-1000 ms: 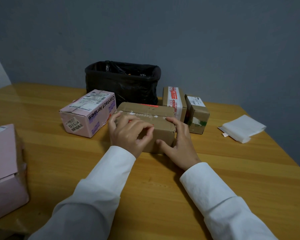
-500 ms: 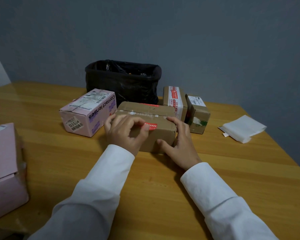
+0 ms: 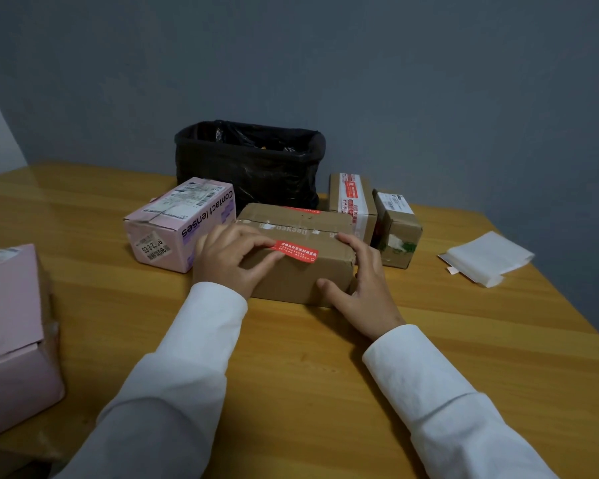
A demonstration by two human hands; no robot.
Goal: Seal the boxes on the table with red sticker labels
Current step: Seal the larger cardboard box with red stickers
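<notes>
A brown cardboard box (image 3: 291, 283) lies on the wooden table (image 3: 312, 375) in front of me. A red sticker label (image 3: 296, 251) with white print sits across its near top edge. My left hand (image 3: 229, 257) rests on the box's left part, index fingertip and thumb touching the sticker's left end. My right hand (image 3: 363, 281) grips the box's right end, fingers over the top corner and thumb on the front face. A second red sticker (image 3: 301, 209) shows at the box's far edge.
A pink "Contact lenses" box (image 3: 184, 219) stands left of the brown box. Behind are a black-lined bin (image 3: 249, 160), a taped carton (image 3: 351, 198) and a small carton (image 3: 398, 229). White folded paper (image 3: 488, 257) lies at the right, a large pink box (image 3: 11, 333) at the far left.
My left hand has slid leftward along the box's top edge, uncovering the red sticker it was pressing. The right hand and the box have stayed in place.
</notes>
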